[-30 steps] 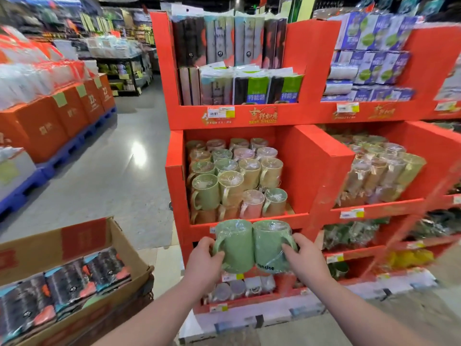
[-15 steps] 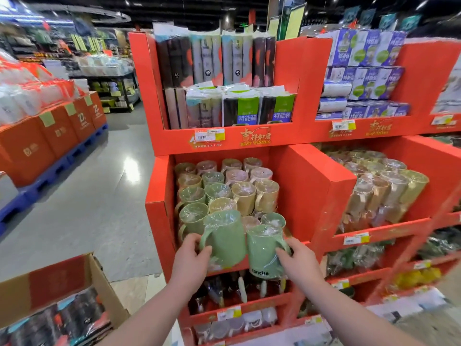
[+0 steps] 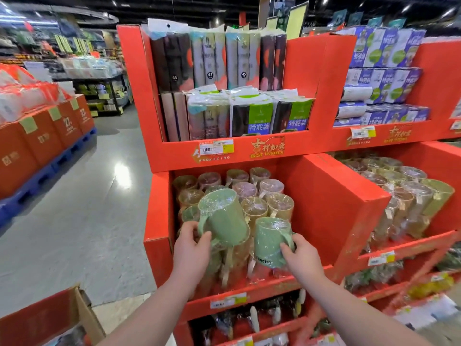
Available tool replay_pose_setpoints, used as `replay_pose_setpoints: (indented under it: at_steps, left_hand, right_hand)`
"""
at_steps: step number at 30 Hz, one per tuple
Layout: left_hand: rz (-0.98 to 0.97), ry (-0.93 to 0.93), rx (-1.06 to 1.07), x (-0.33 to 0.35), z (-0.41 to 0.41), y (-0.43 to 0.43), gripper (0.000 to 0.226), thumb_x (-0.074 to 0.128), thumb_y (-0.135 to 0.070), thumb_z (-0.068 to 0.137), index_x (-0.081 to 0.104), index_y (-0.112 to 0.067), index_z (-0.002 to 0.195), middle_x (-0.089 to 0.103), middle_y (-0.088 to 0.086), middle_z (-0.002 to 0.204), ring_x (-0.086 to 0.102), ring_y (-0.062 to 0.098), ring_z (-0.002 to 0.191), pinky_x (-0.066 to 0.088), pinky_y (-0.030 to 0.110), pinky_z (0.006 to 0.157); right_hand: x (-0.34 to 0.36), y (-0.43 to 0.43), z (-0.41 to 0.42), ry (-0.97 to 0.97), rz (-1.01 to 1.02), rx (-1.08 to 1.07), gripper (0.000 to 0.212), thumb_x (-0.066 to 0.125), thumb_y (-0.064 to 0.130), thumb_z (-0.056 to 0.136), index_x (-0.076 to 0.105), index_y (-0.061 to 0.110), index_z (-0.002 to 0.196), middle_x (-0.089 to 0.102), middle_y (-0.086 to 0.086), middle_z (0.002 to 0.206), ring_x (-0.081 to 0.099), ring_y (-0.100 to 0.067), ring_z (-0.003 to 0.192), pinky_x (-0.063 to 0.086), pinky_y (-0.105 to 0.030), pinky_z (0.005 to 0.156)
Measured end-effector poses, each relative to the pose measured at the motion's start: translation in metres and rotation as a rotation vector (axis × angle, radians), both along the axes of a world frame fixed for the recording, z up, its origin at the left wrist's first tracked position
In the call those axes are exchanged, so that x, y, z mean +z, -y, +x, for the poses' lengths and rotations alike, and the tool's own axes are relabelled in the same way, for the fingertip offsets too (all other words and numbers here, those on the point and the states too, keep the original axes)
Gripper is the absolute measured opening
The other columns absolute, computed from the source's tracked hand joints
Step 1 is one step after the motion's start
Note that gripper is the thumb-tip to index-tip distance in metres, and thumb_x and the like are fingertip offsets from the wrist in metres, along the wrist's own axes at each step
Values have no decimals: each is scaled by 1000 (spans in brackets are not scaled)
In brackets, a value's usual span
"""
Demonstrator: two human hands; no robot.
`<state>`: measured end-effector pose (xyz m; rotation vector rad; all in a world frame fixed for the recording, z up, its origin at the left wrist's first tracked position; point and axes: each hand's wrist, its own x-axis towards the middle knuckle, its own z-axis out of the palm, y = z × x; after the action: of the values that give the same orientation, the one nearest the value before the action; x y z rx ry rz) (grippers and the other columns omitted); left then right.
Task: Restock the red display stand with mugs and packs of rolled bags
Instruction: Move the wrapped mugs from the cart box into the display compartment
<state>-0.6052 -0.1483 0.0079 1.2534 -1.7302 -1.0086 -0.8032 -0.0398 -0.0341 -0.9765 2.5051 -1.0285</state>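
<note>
The red display stand fills the middle of the head view. Its top shelf holds upright packs of rolled bags. The shelf below is stacked with plastic-wrapped mugs in green, pink and beige. My left hand grips the base of a tilted, wrapped green mug over the front left of the mug stack. My right hand grips a second wrapped green mug by its handle side, upright at the front of the same shelf.
An open cardboard box stands at the lower left. A second red stand with mugs and boxed goods adjoins on the right. Orange cartons on blue pallets line the left of the grey aisle floor. Lower shelves hold more packed goods.
Both hands have risen with the two green mugs from below the shelf's front lip up into the mug shelf. The left mug has tipped over the stack. The view has moved closer.
</note>
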Motion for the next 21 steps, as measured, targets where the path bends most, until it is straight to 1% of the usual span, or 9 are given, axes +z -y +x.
replay_pose_setpoints:
  at_steps: [5,7,9,11,13,15,18,20,21]
  left_hand:
    - [11,15,-10,-4,-6,12,15,55,-15,93,52,-14,107,55,-2,83,49,6,68,33,16,53]
    - [1,11,-1,-2,-10,18,15,55,-15,93,52,-13,107,55,-2,83,49,6,68,31,13,52]
    - [7,16,13,-3,-12,21,17,56,-16,92,53,-13,109,57,-1,84,51,7,69,33,17,53]
    - [22,26,32,-5,-13,23,18,56,-16,92,53,-14,109,58,1,85,53,9,70,34,20,54]
    - [24,31,55,-6,-15,25,16,57,-16,92,54,-14,108,59,2,84,53,10,71,34,21,54]
    - [23,34,79,-5,-18,27,14,57,-16,92,53,-14,105,60,4,84,53,12,71,35,22,55]
    - [32,52,120,-9,-22,27,12,57,-16,92,52,-17,103,60,6,85,53,14,70,36,23,56]
    - [38,48,144,-10,-26,27,12,57,-16,92,53,-17,103,60,6,84,54,15,70,38,25,57]
    - [41,39,152,-9,-27,28,12,57,-16,92,53,-16,103,60,5,83,54,16,70,39,26,57]
  right_hand:
    - [-15,17,-5,19,-24,-25,11,55,23,93,55,13,97,62,-3,83,58,-25,79,42,-31,66]
    - [-19,25,-8,-7,-27,-26,11,54,22,93,54,11,93,56,0,80,55,-24,77,39,-31,65]
    - [-26,31,-10,-31,-31,-45,13,54,21,93,52,8,88,51,-1,81,54,-26,79,39,-33,65]
    - [-35,34,-11,-48,-17,-65,16,54,22,93,49,11,84,52,-5,85,54,-26,80,41,-34,66]
    - [-44,38,-11,-38,10,-61,17,54,26,94,48,12,86,55,-9,95,54,-24,79,40,-32,67]
    - [-52,43,-8,21,56,7,22,59,31,92,51,11,98,54,-7,105,54,-24,89,40,-31,73]
    - [-64,42,-3,94,136,194,42,66,41,85,50,14,112,43,1,108,49,-17,98,40,-28,84]
    - [-64,37,-8,98,134,316,40,63,40,87,50,19,119,42,4,113,47,-12,101,39,-25,85]
    - [-64,34,-14,82,148,384,39,60,36,89,49,21,122,42,7,116,47,-11,106,38,-23,87]
